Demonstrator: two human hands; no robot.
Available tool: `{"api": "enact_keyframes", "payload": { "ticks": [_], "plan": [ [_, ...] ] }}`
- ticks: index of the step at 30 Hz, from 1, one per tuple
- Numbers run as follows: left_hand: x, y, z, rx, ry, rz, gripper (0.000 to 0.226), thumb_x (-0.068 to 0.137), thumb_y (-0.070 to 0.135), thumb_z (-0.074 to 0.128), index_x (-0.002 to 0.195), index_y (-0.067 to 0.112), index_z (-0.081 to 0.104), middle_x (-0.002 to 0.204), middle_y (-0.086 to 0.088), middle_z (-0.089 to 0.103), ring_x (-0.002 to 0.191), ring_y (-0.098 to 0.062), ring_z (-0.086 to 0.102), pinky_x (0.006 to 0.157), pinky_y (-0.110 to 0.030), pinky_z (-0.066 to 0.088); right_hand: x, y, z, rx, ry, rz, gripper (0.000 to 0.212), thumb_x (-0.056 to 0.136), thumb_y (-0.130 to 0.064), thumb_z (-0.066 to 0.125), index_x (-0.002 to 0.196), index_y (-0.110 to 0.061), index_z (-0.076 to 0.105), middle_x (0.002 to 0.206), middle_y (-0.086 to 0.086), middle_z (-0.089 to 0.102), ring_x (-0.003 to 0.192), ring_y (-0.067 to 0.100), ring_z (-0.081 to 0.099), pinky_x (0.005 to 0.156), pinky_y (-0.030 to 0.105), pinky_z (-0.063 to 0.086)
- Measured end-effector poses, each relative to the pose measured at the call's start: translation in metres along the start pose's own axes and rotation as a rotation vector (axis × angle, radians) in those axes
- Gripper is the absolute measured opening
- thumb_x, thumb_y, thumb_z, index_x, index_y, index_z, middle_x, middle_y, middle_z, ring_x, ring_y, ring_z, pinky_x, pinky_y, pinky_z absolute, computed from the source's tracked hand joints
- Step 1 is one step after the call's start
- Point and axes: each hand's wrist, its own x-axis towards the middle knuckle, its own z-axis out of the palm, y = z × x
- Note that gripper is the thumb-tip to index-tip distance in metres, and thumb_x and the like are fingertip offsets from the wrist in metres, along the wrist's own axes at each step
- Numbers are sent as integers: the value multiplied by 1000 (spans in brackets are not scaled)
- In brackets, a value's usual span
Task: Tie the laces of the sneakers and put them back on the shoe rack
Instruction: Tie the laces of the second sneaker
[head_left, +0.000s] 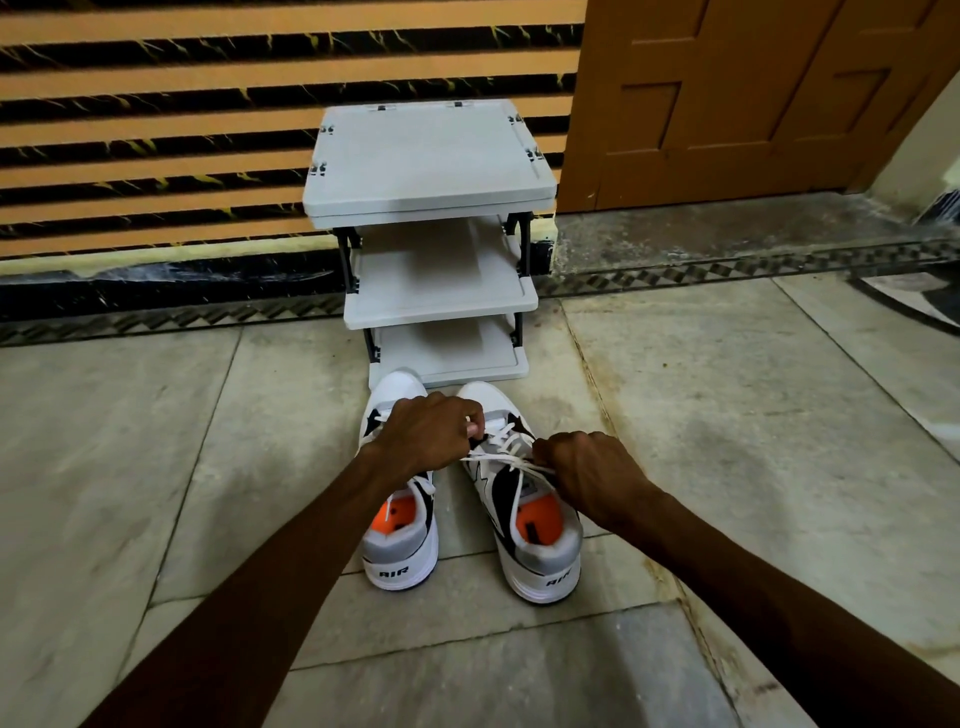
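Two white, black and grey sneakers with orange insoles stand side by side on the floor, toes toward the rack: the left sneaker (402, 545) and the right sneaker (540, 551). My left hand (431, 431) and my right hand (587, 473) each pinch a white lace (498, 457) of the right sneaker, and the lace is stretched between them. My left hand hides the front of the left sneaker. The grey three-tier shoe rack (431, 161) stands just beyond the toes, against the wall, with bare shelves.
A striped orange and black wall (156, 130) runs behind the rack. A brown wooden door (727, 93) stands at the back right above a stone sill. Pale floor tiles (727, 415) spread on both sides of the sneakers.
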Motion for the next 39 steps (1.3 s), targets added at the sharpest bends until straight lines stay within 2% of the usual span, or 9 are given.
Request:
{"api": "enact_keyframes", "payload": {
  "ticks": [6,14,19,22,25,27,34,39],
  "plan": [
    [-2,-4,9,94,58,86,19,80,28,54,93,35,65,93,5,73,90,-21,66,68,-30,39,-1,2,6,7,-8,-5,21,93,-19,47,111,-16,59,107,8,68,91,35,66,67,34,41],
    [-6,6,9,125,50,28,21,81,24,57,98,31,67,96,3,73,94,-22,66,69,-28,32,-3,-1,6,2,-49,24,25,91,-13,45,112,-15,58,109,8,67,94,34,65,69,33,41],
    [-13,10,4,51,57,-17,18,88,24,52,100,29,63,100,-1,71,98,-26,64,69,-29,35,0,8,1,206,-104,49,11,92,-14,54,100,-10,58,100,14,68,87,34,66,62,31,40],
    [-20,7,3,-129,23,-89,20,92,26,45,97,31,64,99,-3,72,98,-28,64,74,-35,47,-4,10,-8,314,-211,42,26,95,-25,54,117,-11,55,111,12,61,98,31,62,74,36,47],
    [-24,-3,-2,-210,13,-170,17,89,30,47,94,33,63,98,1,73,97,-24,65,80,-37,51,-8,7,-11,231,-342,15,56,90,-30,61,139,-13,39,123,13,52,106,32,59,83,38,48],
    [-30,-7,-4,-175,20,-200,17,89,31,49,97,31,64,102,4,72,98,-23,65,80,-35,51,-8,1,-6,193,-309,39,58,87,-24,62,139,-13,38,124,13,51,102,34,60,80,38,49],
    [-55,-18,-6,-193,200,-245,13,87,23,55,90,29,66,101,6,64,93,-20,62,75,-32,51,6,-29,4,191,-121,143,38,90,-12,52,128,-9,52,116,14,55,95,37,64,77,38,50],
    [-73,-27,-4,-227,199,-271,13,87,24,54,93,29,64,109,6,63,95,-21,63,73,-30,47,19,-51,5,279,-67,227,36,91,-12,50,127,-10,54,115,16,57,97,39,63,78,38,50]
  ]
}}
